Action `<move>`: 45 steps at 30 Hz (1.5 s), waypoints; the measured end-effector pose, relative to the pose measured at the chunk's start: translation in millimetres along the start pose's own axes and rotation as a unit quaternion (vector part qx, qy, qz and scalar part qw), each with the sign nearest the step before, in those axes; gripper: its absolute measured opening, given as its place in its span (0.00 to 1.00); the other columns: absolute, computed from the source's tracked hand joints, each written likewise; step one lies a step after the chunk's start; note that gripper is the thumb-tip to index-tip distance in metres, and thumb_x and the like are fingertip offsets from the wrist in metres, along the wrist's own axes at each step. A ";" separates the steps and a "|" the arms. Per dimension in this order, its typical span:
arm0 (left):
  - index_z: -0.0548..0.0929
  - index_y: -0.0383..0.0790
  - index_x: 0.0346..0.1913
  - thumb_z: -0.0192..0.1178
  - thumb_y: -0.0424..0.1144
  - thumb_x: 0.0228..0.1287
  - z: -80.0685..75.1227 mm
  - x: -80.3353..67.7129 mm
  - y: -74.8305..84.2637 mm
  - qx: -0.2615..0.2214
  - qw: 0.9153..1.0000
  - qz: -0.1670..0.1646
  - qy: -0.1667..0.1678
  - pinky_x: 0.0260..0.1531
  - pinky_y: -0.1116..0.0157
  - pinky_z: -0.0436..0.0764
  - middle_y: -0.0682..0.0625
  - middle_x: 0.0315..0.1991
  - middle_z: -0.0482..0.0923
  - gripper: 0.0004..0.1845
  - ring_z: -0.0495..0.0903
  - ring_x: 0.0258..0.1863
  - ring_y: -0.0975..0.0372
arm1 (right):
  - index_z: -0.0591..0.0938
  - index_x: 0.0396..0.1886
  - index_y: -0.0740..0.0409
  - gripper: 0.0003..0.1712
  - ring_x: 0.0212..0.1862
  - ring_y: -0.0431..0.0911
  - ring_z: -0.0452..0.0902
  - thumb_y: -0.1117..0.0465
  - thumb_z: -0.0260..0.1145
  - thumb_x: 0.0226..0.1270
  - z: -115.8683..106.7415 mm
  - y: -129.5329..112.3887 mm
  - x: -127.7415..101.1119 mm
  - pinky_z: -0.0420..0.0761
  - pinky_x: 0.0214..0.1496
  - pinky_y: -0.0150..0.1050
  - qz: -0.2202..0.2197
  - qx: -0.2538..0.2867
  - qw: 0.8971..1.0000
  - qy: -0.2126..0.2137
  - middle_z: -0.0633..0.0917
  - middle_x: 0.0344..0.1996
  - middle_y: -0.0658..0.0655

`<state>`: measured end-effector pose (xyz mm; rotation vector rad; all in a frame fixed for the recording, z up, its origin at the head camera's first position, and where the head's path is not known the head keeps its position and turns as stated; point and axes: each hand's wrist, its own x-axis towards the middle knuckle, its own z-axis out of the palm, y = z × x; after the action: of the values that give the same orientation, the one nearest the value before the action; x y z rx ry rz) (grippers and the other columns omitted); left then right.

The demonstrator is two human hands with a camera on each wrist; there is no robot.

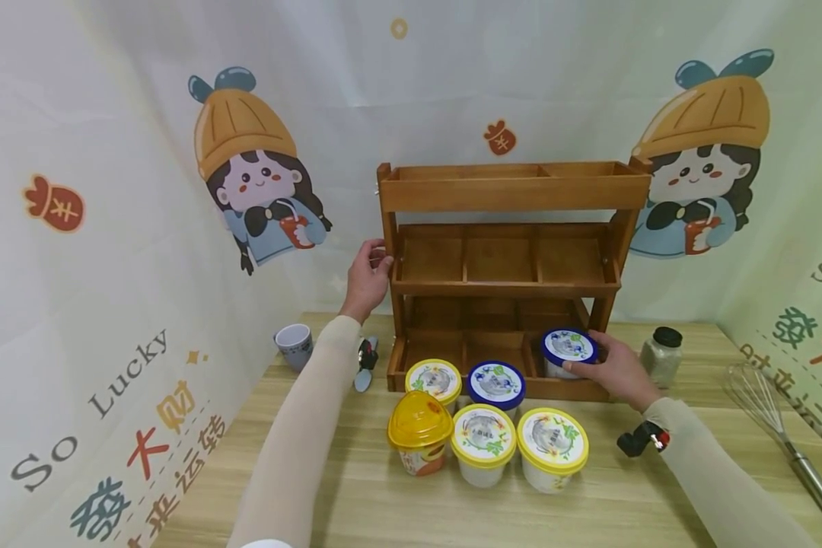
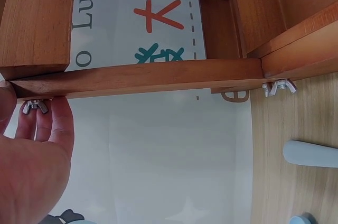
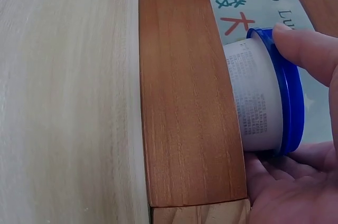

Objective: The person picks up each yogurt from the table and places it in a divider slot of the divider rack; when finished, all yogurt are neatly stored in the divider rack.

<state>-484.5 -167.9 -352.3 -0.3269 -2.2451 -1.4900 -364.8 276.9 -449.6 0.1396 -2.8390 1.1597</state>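
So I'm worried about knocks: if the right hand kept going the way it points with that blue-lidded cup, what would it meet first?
Probably the wooden rack: the right hand holds the blue-lidded cup at its bottom tier.

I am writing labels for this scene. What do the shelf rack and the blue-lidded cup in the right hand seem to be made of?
Shelf rack: apparently wood, reddish-brown with a smooth finish; grain lines show.
Blue-lidded cup: probably plastic; smooth white printed wall, glossy blue lid rim, held by the right hand.
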 end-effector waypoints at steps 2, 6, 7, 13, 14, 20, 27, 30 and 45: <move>0.72 0.43 0.72 0.54 0.39 0.84 0.1 0.6 -0.1 0.001 1.000 0.001 0.000 0.70 0.45 0.77 0.38 0.65 0.77 0.19 0.77 0.68 0.45 | 0.54 0.81 0.76 0.65 0.74 0.75 0.65 0.36 0.74 0.66 -1.4 -1.0 -0.5 0.71 0.72 0.71 -0.002 -0.002 1.000 -0.003 0.65 0.75 0.82; 0.72 0.42 0.72 0.54 0.38 0.84 0.3 1.1 -0.2 -0.001 1.000 0.003 0.001 0.71 0.46 0.76 0.38 0.65 0.78 0.20 0.78 0.67 0.46 | 0.54 0.81 0.77 0.65 0.74 0.76 0.63 0.36 0.74 0.67 -3.8 -2.9 -1.0 0.69 0.73 0.72 0.001 -0.010 1.000 -0.009 0.64 0.75 0.83; 0.72 0.42 0.72 0.54 0.38 0.83 0.3 1.0 -0.2 -0.001 1.000 0.002 0.000 0.71 0.46 0.76 0.38 0.65 0.78 0.20 0.78 0.67 0.46 | 0.55 0.81 0.77 0.65 0.75 0.77 0.62 0.35 0.73 0.67 -4.4 -3.4 -1.3 0.68 0.73 0.73 0.002 -0.011 1.000 -0.010 0.64 0.75 0.82; 0.72 0.42 0.72 0.55 0.38 0.83 0.9 0.6 -1.6 0.003 1.000 0.006 0.001 0.70 0.46 0.77 0.38 0.65 0.78 0.20 0.78 0.67 0.46 | 0.57 0.81 0.75 0.62 0.75 0.76 0.63 0.37 0.74 0.67 -7.6 -3.6 -3.9 0.69 0.73 0.71 -0.021 -0.013 1.000 -0.003 0.64 0.76 0.81; 0.72 0.42 0.72 0.54 0.38 0.83 1.1 0.5 -1.7 0.003 1.000 0.006 0.001 0.70 0.46 0.77 0.38 0.65 0.78 0.20 0.78 0.67 0.46 | 0.57 0.81 0.75 0.61 0.75 0.76 0.64 0.38 0.74 0.68 -8.3 -3.1 -4.7 0.70 0.73 0.70 -0.026 -0.009 1.000 -0.002 0.64 0.76 0.81; 0.72 0.43 0.72 0.55 0.39 0.83 2.8 -0.6 -0.8 -0.001 1.000 0.000 -0.002 0.69 0.46 0.78 0.38 0.65 0.78 0.20 0.77 0.67 0.46 | 0.54 0.82 0.74 0.58 0.76 0.76 0.63 0.43 0.73 0.71 -15.5 -2.2 -15.1 0.73 0.73 0.67 -0.038 0.031 0.999 -0.001 0.62 0.78 0.80; 0.72 0.43 0.72 0.55 0.39 0.83 1.7 0.9 -0.7 -0.003 1.000 -0.003 -0.002 0.69 0.45 0.77 0.39 0.65 0.78 0.20 0.77 0.67 0.46 | 0.54 0.83 0.71 0.56 0.79 0.74 0.59 0.43 0.72 0.73 -20.2 -11.0 -31.4 0.69 0.75 0.68 -0.042 0.027 0.999 0.022 0.61 0.79 0.77; 0.72 0.43 0.72 0.56 0.40 0.83 0.4 2.3 -2.7 -0.003 1.000 -0.004 -0.003 0.68 0.45 0.77 0.39 0.63 0.78 0.20 0.77 0.66 0.46 | 0.58 0.82 0.70 0.52 0.78 0.73 0.61 0.45 0.71 0.75 -19.2 -18.5 -41.7 0.71 0.74 0.67 -0.058 0.019 0.998 0.029 0.64 0.78 0.76; 0.72 0.45 0.71 0.54 0.39 0.84 -1.3 4.6 -2.3 -0.006 1.000 -0.018 -0.014 0.67 0.47 0.78 0.41 0.65 0.77 0.19 0.76 0.67 0.48 | 0.71 0.76 0.67 0.34 0.67 0.67 0.79 0.53 0.65 0.80 9.8 -38.1 -72.0 0.86 0.64 0.50 -0.133 0.071 0.989 0.006 0.78 0.70 0.72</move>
<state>-489.3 -170.2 -351.6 -0.3142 -2.2774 -1.5267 -289.4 247.1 -437.4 0.4996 -2.6229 1.2921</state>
